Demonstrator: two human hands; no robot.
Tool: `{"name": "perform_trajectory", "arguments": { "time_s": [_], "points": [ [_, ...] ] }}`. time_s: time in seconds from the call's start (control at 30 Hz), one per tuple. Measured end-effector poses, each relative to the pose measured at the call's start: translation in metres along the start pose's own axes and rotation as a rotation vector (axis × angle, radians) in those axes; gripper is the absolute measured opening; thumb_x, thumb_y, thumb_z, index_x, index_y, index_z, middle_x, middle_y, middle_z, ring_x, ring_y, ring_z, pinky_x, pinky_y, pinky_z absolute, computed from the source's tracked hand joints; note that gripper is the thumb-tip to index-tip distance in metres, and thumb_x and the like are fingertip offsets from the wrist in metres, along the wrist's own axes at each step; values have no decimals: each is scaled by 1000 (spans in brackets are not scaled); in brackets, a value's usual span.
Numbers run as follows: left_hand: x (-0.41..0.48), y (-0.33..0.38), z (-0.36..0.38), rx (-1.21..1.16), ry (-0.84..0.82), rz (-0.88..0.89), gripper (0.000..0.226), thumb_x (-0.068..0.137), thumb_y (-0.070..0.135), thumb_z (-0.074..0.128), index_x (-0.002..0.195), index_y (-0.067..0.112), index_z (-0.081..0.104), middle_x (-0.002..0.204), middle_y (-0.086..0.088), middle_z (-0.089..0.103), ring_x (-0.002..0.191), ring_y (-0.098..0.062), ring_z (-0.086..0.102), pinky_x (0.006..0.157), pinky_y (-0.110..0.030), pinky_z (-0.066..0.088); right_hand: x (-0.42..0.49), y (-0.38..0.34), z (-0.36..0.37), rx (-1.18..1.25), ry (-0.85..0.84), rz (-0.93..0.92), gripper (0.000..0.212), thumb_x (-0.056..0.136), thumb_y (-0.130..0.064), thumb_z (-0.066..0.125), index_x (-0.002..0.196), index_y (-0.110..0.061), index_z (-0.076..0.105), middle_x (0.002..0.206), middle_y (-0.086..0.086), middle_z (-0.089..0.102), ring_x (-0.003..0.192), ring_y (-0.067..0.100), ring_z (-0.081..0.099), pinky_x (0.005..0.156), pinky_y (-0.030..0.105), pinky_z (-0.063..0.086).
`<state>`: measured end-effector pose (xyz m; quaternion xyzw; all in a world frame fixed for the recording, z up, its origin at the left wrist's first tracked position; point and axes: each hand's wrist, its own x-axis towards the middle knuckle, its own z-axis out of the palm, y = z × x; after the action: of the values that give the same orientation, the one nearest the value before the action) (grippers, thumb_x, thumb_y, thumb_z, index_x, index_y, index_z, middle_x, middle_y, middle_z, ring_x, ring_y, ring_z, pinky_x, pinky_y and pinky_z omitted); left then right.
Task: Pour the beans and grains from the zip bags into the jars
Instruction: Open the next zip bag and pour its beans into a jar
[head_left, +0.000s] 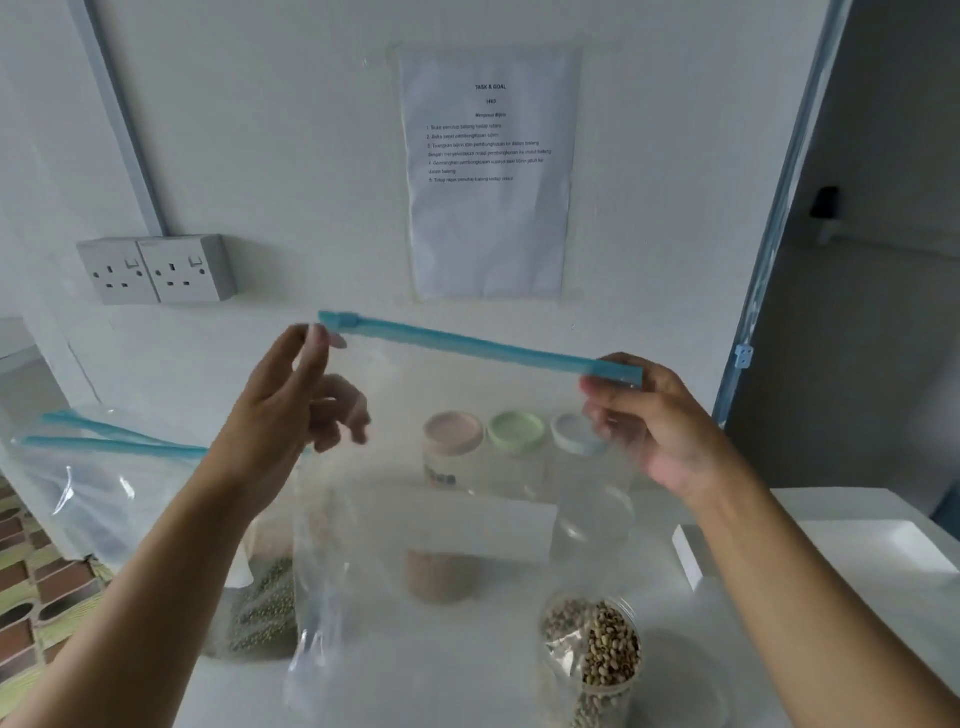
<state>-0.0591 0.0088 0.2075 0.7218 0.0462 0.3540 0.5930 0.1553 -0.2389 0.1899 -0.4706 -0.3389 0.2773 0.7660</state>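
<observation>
white surface (857, 519) carries the jars. a clear plastic zip bag with a blue zip strip (467, 345) is held in the air above it and looks empty. an open clear jar of pale beans (592, 654) sits below, front right. left hand (291, 395) pinches the strip's slider end, right hand (660, 426) pinches the other end. probably a check for stuck beans: keep the bag taut over the open jar and shake lightly.

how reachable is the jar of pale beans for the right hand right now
Probably not yet: the right hand pinches one end of the zip bag. The jar of pale beans stands below it, uncovered, so letting go should free the way.
</observation>
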Motion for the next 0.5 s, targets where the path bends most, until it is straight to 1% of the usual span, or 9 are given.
{"name": "perform_trajectory", "arguments": {
  "time_s": [0.03,0.1,0.13,0.17,0.23,0.3,0.37,0.43,0.5],
  "points": [
    [-3,-3,0,33,-90,-49,72,87,71,58,121,8,50,77,-14,73,65,-28,69,54,-30,43,-2,2,-3,88,66,1,13,74,-6,75,82,-13,68,73,4,57,61,15,57,48,20,45],
    [-9,-10,8,153,-226,-135,83,70,75,74,123,12,57,95,-17,77,87,-30,74,66,-32,50,-5,6,-11,173,157,13,15,79,-12,74,93,-13,67,80,1,61,67,12,63,50,19,49],
    [-11,-15,14,173,-259,-173,82,67,72,79,119,12,60,95,-18,77,86,-29,74,66,-32,50,-7,6,-15,212,194,32,16,81,-15,74,95,-12,67,82,1,61,68,11,64,51,19,51],
    [-13,-21,22,160,-254,-201,76,67,68,82,112,11,62,90,-19,76,77,-28,73,62,-30,48,-9,5,-19,251,224,54,15,83,-17,73,95,-12,67,82,1,62,66,10,64,52,18,52],
    [-13,-30,40,77,-168,-232,54,77,53,82,99,10,58,72,-17,71,55,-23,64,48,-22,38,-12,1,-30,274,261,94,16,88,-22,71,95,-9,69,82,3,64,67,12,66,56,22,56],
    [-13,-32,59,2,-70,-247,28,85,32,72,96,12,55,62,-14,64,46,-18,56,42,-19,31,-19,-3,-44,323,221,125,33,91,-34,69,108,-5,70,93,7,70,80,18,70,72,31,60],
    [-13,-32,80,-47,-33,-268,16,89,24,66,96,14,55,62,-11,61,45,-17,55,39,-17,29,-32,-7,-61,396,100,139,51,91,-43,66,126,-6,64,118,9,72,105,26,69,94,45,56],
    [-14,-33,101,-70,-32,-302,12,92,26,63,100,18,58,67,-9,63,47,-18,56,40,-18,28,-46,-7,-77,357,3,138,48,94,-38,61,133,-10,58,136,10,65,118,28,65,98,48,54],
    [-19,-38,124,-89,-57,-318,12,99,26,57,110,22,61,74,-9,65,49,-19,56,43,-22,28,-59,-1,-93,226,41,141,37,95,-20,62,130,-11,59,133,12,67,113,27,68,89,41,59]
  ]
}}
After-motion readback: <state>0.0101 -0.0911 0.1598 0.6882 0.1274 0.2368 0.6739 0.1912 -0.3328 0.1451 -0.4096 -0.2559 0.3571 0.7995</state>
